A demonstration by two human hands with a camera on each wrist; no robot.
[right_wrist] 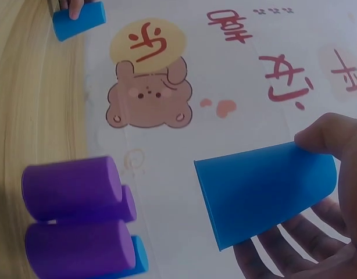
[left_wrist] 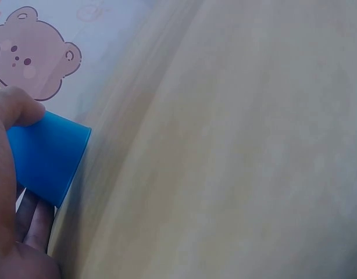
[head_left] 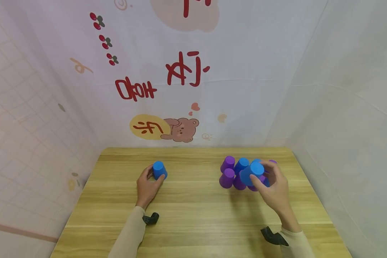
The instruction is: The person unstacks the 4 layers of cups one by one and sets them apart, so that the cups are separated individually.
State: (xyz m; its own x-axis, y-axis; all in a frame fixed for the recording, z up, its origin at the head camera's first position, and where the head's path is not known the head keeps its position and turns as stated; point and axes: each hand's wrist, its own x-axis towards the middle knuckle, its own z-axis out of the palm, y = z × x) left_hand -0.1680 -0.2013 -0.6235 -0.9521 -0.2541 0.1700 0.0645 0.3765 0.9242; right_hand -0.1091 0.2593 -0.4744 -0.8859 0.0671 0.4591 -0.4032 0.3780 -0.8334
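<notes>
On the left of the table, my left hand [head_left: 148, 186] grips an upside-down blue cup [head_left: 159, 170], thumb on one side and fingers on the other. In the left wrist view that cup [left_wrist: 47, 154] has its rim at or very near the tabletop. My right hand [head_left: 275, 186] holds another upside-down blue cup [head_left: 252, 172] between thumb and fingers, raised above a group of cups. The right wrist view shows this cup [right_wrist: 263, 195] apart from the purple cups [right_wrist: 77, 189]. Within the group are purple cups [head_left: 227, 178] and blue cups [head_left: 242, 165], all upside down; the right hand partly hides them.
The wooden table [head_left: 193, 215] ends at a white cloth backdrop [head_left: 251, 71] printed with a bear [head_left: 182, 129] and red characters. Cloth walls also rise along both sides. A black wrist mount [head_left: 274, 237] sits on the right forearm, and another [head_left: 151, 218] on the left.
</notes>
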